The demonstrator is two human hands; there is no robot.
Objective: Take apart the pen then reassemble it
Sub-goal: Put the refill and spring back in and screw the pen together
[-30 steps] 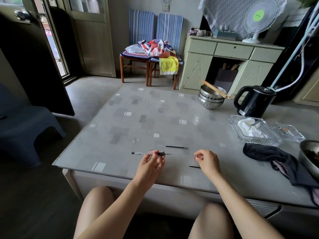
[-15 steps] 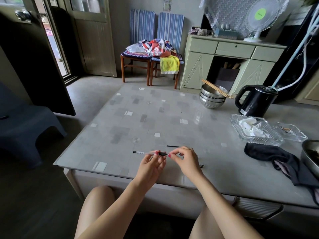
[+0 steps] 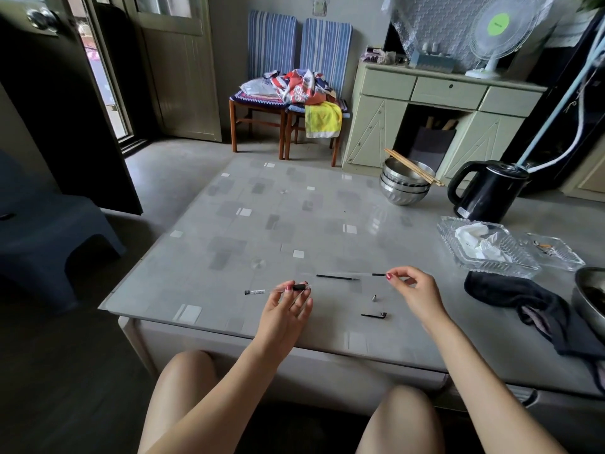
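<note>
The pen lies in parts on the grey table (image 3: 229, 244) near its front edge. My left hand (image 3: 284, 317) pinches the clear barrel (image 3: 262, 291) at its black grip end and holds it level, pointing left. To the right, my right hand (image 3: 414, 294) pinches the right end of the thin refill (image 3: 339, 277), which stretches leftward just above or on the tabletop; I cannot tell which. A small metal tip cone (image 3: 374, 298) and the black cap clip (image 3: 375, 315) rest on the table between my hands.
A dark cloth (image 3: 510, 294) lies at the right, behind it two glass dishes (image 3: 458, 253) with crumpled paper. A black kettle (image 3: 484, 191) and stacked steel bowls (image 3: 404, 188) with chopsticks stand at the back right. A metal bowl (image 3: 589, 296) sits at the right edge.
My right hand left the barrel's grip end, moved right and closed on the refill's end. The metal tip cone now shows on the table. My left hand stayed put with the barrel.
</note>
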